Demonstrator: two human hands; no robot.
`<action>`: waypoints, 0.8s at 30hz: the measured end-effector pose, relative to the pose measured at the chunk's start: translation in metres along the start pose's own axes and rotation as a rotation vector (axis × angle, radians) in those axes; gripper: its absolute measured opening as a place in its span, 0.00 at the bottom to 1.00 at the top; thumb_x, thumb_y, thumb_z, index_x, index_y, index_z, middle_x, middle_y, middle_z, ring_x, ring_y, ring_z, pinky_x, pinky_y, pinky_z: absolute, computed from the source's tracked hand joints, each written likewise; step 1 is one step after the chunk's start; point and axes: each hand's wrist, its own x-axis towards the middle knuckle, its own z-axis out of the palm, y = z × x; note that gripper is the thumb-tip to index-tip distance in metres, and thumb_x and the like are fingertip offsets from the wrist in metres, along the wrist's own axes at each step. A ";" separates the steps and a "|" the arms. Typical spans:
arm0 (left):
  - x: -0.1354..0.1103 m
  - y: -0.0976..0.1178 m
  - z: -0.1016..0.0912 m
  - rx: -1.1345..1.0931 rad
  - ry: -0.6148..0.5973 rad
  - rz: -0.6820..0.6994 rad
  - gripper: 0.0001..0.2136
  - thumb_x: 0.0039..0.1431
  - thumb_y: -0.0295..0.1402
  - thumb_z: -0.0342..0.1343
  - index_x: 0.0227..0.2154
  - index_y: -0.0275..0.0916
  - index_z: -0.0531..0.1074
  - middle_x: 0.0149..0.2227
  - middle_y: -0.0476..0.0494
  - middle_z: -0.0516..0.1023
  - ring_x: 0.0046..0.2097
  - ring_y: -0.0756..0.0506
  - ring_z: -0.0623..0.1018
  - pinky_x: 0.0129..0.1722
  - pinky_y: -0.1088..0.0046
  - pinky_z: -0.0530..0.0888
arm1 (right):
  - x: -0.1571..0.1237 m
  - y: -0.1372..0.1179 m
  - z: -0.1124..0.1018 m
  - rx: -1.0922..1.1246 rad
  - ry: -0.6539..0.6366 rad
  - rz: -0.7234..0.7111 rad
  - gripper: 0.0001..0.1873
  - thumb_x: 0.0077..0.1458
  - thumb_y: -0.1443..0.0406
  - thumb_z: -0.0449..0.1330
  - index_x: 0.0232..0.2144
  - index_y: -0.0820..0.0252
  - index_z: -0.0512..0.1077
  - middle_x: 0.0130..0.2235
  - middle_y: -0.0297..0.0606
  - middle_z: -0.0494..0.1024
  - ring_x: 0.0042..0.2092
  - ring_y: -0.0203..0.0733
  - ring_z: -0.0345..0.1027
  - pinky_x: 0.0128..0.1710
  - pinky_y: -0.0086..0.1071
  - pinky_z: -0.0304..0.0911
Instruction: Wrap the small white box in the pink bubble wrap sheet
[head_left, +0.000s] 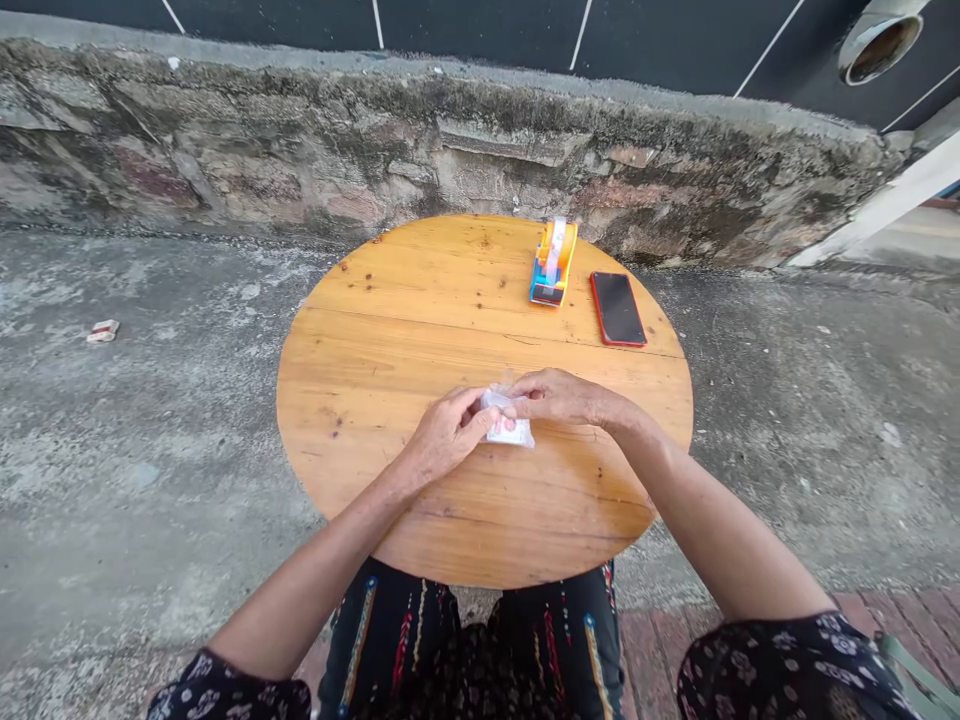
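A small white packet with pink-red print (511,432), in a clear plastic wrapper, lies on the round wooden table (420,350) in front of me. My left hand (452,428) closes on its left side, the thumb resting on top. From the upper right, my right hand (553,397) grips the packet's far edge, thumb and fingers on the plastic. The packet's far part is partly covered by my fingers, and its contents cannot be made out.
Toward the back of the table stands a yellow and blue tape dispenser (553,262) with a roll of tape. Right of it lies a phone with a red case (619,309). Behind the table runs a stone wall base (360,150). A crumpled small box (103,331) lies on the concrete at left.
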 end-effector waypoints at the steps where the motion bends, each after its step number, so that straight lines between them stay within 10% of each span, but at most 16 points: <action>1: 0.002 0.001 -0.001 0.006 -0.015 -0.018 0.13 0.63 0.38 0.49 0.39 0.36 0.75 0.34 0.46 0.76 0.34 0.48 0.72 0.34 0.73 0.66 | 0.000 0.002 0.001 0.020 0.003 0.026 0.17 0.53 0.50 0.62 0.35 0.56 0.78 0.32 0.33 0.78 0.33 0.37 0.68 0.32 0.29 0.60; 6: 0.014 0.001 -0.003 0.050 -0.058 -0.113 0.14 0.62 0.41 0.49 0.31 0.37 0.74 0.26 0.49 0.72 0.28 0.50 0.68 0.28 0.75 0.62 | -0.001 0.009 0.004 -0.011 0.143 0.133 0.20 0.51 0.48 0.62 0.33 0.60 0.76 0.31 0.35 0.77 0.32 0.37 0.68 0.31 0.29 0.58; 24: -0.005 0.016 0.000 -0.104 -0.071 -0.274 0.19 0.61 0.42 0.48 0.48 0.37 0.73 0.33 0.46 0.76 0.26 0.51 0.73 0.23 0.77 0.71 | -0.025 0.008 0.036 -0.022 0.324 0.037 0.18 0.58 0.52 0.58 0.37 0.60 0.76 0.32 0.35 0.77 0.32 0.36 0.67 0.31 0.29 0.58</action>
